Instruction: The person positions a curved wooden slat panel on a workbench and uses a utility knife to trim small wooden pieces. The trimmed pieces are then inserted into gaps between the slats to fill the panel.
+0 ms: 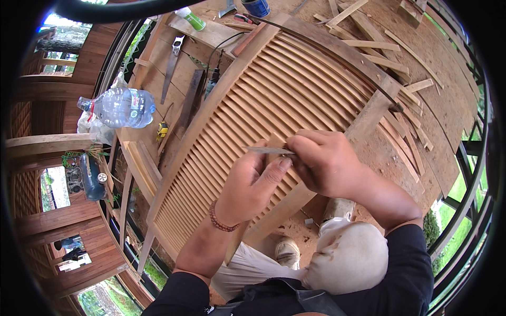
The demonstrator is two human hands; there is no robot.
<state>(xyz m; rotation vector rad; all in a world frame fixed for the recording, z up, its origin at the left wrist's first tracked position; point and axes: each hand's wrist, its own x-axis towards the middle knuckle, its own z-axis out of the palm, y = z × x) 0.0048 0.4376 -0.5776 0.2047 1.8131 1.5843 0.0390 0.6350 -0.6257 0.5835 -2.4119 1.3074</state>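
Wooden slat, thin and light, looks stiff but liable to split; it stands over the louvred shutter near its lower rail. Left hand pinches it, right hand grips a blade against it. Hold it by the edges.

The louvred wooden shutter is pale reddish-tan, its slats making a pattern of fine parallel stripes inside a darker brown frame, and the thin blade over it is dull grey. A beaded bracelet is reddish brown, the sleeves are black, and the cloth bag is off-white. The big water bottle is clear bluish with a red-and-white label, the small bottle is bright green, the can is dark blue, and the tape measure is yellow and black.
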